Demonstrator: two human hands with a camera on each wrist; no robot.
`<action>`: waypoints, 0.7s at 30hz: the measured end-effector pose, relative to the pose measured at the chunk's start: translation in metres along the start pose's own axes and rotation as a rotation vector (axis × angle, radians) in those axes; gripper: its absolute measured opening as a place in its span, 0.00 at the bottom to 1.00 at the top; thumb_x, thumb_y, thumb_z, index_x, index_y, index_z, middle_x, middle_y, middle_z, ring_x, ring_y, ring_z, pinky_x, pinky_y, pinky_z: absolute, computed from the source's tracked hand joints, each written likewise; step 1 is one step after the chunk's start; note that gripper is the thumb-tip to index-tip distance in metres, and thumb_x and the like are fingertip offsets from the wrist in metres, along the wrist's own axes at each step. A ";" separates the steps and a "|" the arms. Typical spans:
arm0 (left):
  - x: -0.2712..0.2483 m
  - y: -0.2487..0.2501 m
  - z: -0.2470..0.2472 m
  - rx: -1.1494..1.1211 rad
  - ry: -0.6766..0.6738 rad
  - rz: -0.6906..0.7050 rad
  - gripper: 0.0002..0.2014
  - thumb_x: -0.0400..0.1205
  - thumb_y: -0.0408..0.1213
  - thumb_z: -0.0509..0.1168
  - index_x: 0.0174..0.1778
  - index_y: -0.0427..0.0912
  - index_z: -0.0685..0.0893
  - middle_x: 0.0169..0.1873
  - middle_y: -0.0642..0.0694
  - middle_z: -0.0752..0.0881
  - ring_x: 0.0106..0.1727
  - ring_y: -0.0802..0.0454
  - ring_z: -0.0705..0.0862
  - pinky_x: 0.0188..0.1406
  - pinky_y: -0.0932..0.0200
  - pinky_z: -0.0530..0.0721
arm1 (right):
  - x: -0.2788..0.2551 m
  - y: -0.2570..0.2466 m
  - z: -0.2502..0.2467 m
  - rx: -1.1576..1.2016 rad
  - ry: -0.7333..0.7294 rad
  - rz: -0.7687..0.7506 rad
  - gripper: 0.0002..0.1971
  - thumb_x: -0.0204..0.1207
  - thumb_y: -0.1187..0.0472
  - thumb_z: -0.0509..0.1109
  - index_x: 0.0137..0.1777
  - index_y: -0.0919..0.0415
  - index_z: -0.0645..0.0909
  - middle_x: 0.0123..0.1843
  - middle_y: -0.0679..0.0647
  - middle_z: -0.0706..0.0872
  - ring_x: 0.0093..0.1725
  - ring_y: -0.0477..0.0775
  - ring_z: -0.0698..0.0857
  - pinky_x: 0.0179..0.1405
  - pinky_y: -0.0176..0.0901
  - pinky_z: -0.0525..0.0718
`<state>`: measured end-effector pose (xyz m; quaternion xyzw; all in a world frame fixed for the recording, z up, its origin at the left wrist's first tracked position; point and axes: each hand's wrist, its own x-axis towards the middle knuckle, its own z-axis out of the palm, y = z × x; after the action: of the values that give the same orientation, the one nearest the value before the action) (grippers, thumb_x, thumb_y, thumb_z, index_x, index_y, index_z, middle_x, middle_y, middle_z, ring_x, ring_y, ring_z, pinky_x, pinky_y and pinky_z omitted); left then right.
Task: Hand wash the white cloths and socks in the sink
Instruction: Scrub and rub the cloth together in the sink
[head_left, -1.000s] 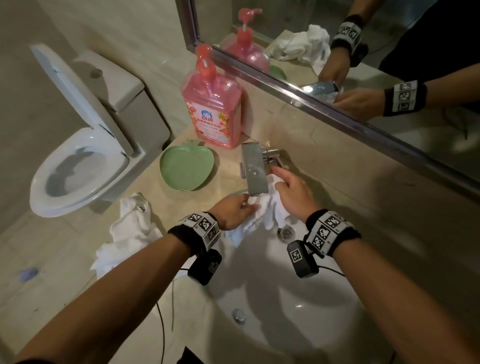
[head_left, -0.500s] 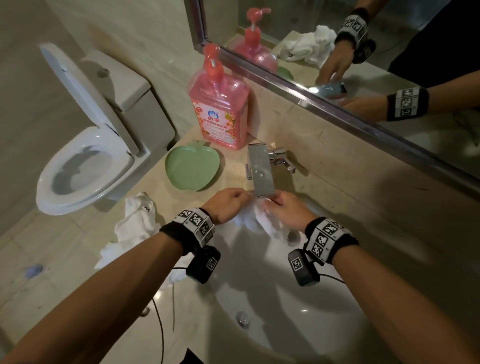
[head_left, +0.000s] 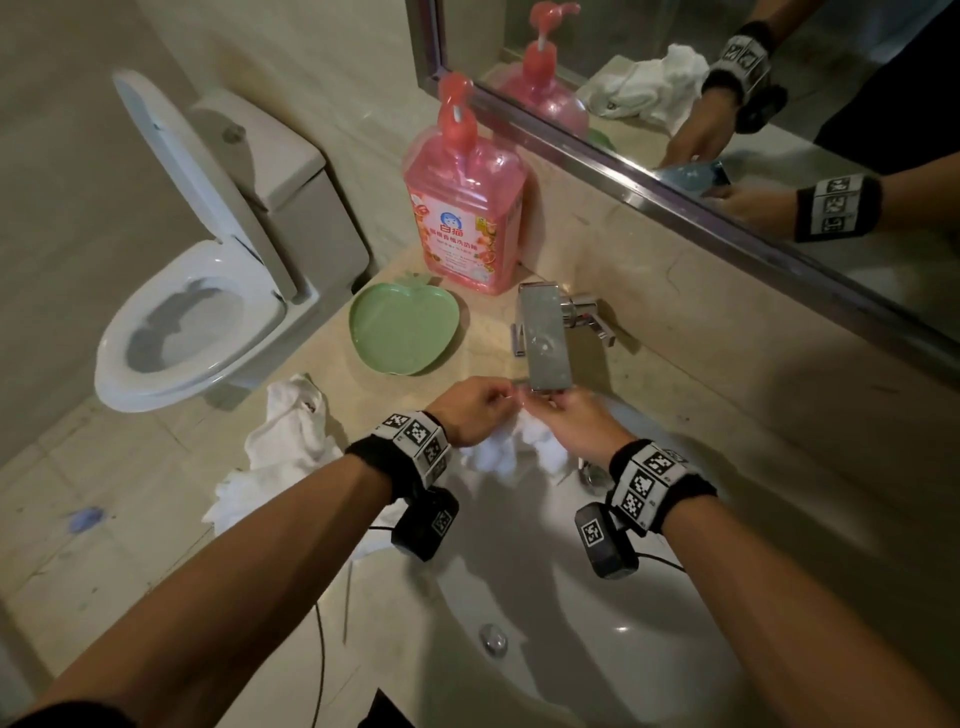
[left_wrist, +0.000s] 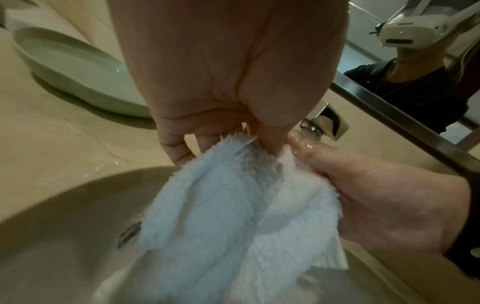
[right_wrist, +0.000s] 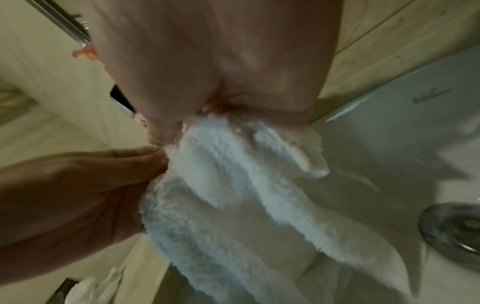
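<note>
A fluffy white cloth (head_left: 501, 453) hangs over the back of the white sink (head_left: 597, 649), just below the chrome faucet (head_left: 545, 338). My left hand (head_left: 475, 410) pinches its top edge; in the left wrist view the cloth (left_wrist: 233, 216) drops from my left hand's fingertips (left_wrist: 179, 152). Beside it, my right hand (head_left: 576, 423) grips the same edge, and the cloth (right_wrist: 246, 195) hangs below it in the right wrist view. Both hands sit close together under the spout. A pile of white cloths and socks (head_left: 283, 447) lies on the counter left of the sink.
A pink pump bottle (head_left: 465, 208) stands at the back by the mirror (head_left: 727, 104), with a green apple-shaped dish (head_left: 405, 332) in front of it. A toilet (head_left: 192, 291) with raised lid is at the left. The sink drain (right_wrist: 454, 228) lies to the right of the cloth.
My right hand came down from beside the faucet and met the left hand under the spout. The cloth is now bunched between both hands.
</note>
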<state>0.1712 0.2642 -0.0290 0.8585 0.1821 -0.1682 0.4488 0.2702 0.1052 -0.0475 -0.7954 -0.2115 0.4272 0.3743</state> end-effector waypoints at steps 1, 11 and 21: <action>0.003 0.003 0.002 -0.016 0.001 -0.002 0.10 0.89 0.40 0.59 0.41 0.52 0.78 0.41 0.49 0.82 0.46 0.48 0.82 0.52 0.52 0.81 | -0.001 0.002 -0.003 -0.032 -0.013 -0.013 0.18 0.83 0.36 0.64 0.41 0.47 0.85 0.28 0.37 0.85 0.28 0.31 0.80 0.27 0.26 0.73; 0.007 0.010 0.024 0.065 -0.031 -0.090 0.14 0.87 0.37 0.56 0.61 0.35 0.82 0.57 0.40 0.86 0.57 0.42 0.84 0.56 0.53 0.81 | -0.003 0.007 -0.021 0.065 0.171 -0.016 0.22 0.88 0.41 0.56 0.56 0.56 0.84 0.40 0.57 0.83 0.37 0.49 0.77 0.41 0.46 0.75; 0.017 0.009 0.011 -0.019 0.021 0.043 0.16 0.88 0.47 0.59 0.58 0.39 0.85 0.55 0.42 0.88 0.54 0.45 0.86 0.58 0.49 0.83 | 0.001 0.038 -0.008 -0.021 0.072 0.017 0.21 0.79 0.37 0.69 0.65 0.49 0.85 0.58 0.42 0.88 0.59 0.47 0.86 0.61 0.48 0.82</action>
<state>0.1894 0.2534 -0.0360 0.8595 0.1701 -0.1480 0.4587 0.2781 0.0787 -0.0744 -0.8158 -0.1955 0.3994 0.3697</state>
